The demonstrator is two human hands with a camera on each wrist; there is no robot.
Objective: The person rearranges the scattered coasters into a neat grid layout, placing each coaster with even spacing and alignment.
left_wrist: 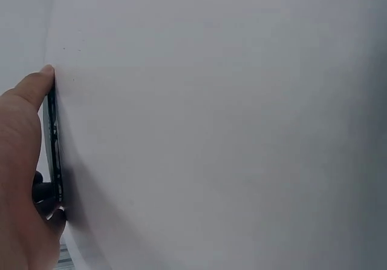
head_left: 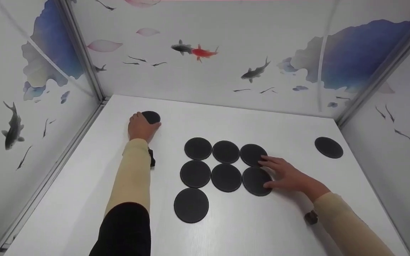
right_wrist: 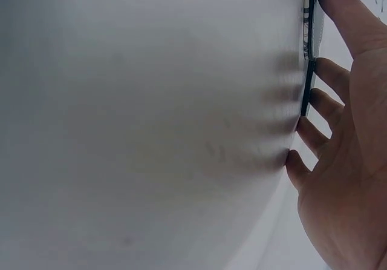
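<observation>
At the back left of the table, my left hand (head_left: 142, 127) holds a round black coaster (head_left: 151, 117) by its edges. The left wrist view shows this coaster (left_wrist: 53, 143) edge-on, between the thumb and the fingers. Nearer the middle, flat black coasters lie in two rows of three, with one more coaster (head_left: 191, 205) in front of the left column. My right hand (head_left: 290, 176) touches the right column: fingertips on the rear coaster (head_left: 252, 154), thumb on the coaster before it (head_left: 255, 180). In the right wrist view its fingers are spread along the coasters' edges.
A separate black coaster (head_left: 329, 147) lies at the back right of the white table (head_left: 233, 224). White panels (head_left: 190, 81) printed with fish and petals rise at the back and both sides, joined by metal corner posts.
</observation>
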